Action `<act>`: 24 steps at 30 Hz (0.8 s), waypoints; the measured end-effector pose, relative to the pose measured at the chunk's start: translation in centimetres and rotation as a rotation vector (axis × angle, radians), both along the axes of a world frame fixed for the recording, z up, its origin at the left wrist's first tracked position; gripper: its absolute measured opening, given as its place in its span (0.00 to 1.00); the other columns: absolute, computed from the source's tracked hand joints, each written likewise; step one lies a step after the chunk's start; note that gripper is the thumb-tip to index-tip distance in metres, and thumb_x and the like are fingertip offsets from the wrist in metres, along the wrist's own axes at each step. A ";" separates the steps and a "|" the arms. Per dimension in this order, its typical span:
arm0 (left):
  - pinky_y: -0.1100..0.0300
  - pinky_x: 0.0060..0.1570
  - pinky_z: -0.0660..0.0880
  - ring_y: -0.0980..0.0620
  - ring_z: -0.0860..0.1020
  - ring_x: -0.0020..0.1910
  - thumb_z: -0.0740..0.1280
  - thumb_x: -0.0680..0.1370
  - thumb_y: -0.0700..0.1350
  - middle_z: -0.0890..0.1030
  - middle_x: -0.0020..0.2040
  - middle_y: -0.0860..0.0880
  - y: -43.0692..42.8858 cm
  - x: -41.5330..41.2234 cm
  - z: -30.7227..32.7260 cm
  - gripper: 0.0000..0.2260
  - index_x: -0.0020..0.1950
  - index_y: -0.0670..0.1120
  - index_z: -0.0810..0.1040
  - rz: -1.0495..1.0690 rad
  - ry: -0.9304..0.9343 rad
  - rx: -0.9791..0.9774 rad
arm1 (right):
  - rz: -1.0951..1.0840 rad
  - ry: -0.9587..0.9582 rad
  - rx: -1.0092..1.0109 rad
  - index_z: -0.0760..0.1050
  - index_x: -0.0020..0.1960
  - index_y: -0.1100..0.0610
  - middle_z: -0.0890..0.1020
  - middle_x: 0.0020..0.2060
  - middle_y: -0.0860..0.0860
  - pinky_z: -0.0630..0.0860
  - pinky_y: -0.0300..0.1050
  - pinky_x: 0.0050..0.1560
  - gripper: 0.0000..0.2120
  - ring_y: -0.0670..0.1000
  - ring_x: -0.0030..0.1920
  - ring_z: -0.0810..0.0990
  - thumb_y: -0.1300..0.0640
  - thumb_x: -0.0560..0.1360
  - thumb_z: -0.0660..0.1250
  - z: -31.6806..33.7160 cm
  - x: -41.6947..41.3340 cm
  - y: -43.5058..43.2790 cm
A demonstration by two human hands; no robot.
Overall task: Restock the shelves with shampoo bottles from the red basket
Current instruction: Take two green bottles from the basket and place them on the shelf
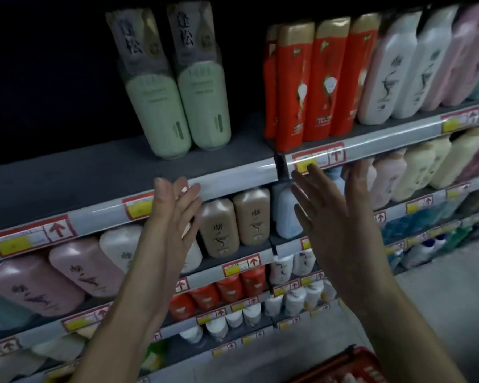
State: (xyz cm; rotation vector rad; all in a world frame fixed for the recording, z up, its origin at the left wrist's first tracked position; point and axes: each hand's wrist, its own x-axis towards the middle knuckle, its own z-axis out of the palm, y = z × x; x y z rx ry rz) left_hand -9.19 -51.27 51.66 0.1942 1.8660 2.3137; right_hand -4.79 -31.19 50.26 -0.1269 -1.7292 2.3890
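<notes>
While both hands are raised before the shelving, neither holds anything. The left hand (174,217) has straight fingers held close together, with its tips level with the front rail of the top shelf (67,183). The right hand (335,217) is up beside it and well apart from it, its fingers straight and slightly spread.

Above the left hand, two green bottles (183,106) stand side by side on that shelf. Each is topped with a grey pack bearing large black Chinese characters, and the lower one looks like 松. The small print on the green bodies is too blurred to read.

To their right is a row of red bottles (293,87) with gold caps and a white flower on the front. Next come white bottles (385,73) marked with a black brush-stroke design. The same brush mark shows on the brown bottles (233,225) one shelf down and on the pink bottles (67,275) at lower left.

The price labels (58,230) along the rails carry a red upward arrow beside a yellow patch, but their figures cannot be made out. The red basket (340,367) sits low at the bottom edge, under the right forearm, and its contents are too blurred to tell.
</notes>
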 end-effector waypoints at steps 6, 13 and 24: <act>0.56 0.71 0.67 0.58 0.74 0.70 0.67 0.60 0.78 0.76 0.71 0.53 4.7 1.6 -5.9 0.51 0.75 0.51 0.68 -0.136 -0.125 -0.038 | -0.144 -0.114 -0.092 0.60 0.79 0.47 0.71 0.73 0.44 0.58 0.49 0.77 0.46 0.43 0.73 0.68 0.25 0.67 0.52 -6.6 3.3 3.2; 0.54 0.71 0.68 0.58 0.77 0.66 0.73 0.42 0.78 0.78 0.69 0.53 9.4 4.0 -15.9 0.63 0.73 0.52 0.71 -0.289 -0.287 -0.077 | -0.335 -0.274 -0.122 0.60 0.79 0.50 0.71 0.73 0.47 0.59 0.46 0.76 0.66 0.44 0.73 0.69 0.16 0.49 0.64 -15.2 8.5 6.0; 0.58 0.66 0.71 0.65 0.79 0.58 0.66 0.59 0.77 0.80 0.61 0.61 12.5 9.3 -33.1 0.40 0.68 0.62 0.72 -0.444 -0.567 -0.224 | -0.374 -0.527 -0.176 0.60 0.78 0.48 0.72 0.72 0.44 0.60 0.45 0.74 0.45 0.43 0.73 0.68 0.24 0.68 0.51 -30.4 16.5 7.0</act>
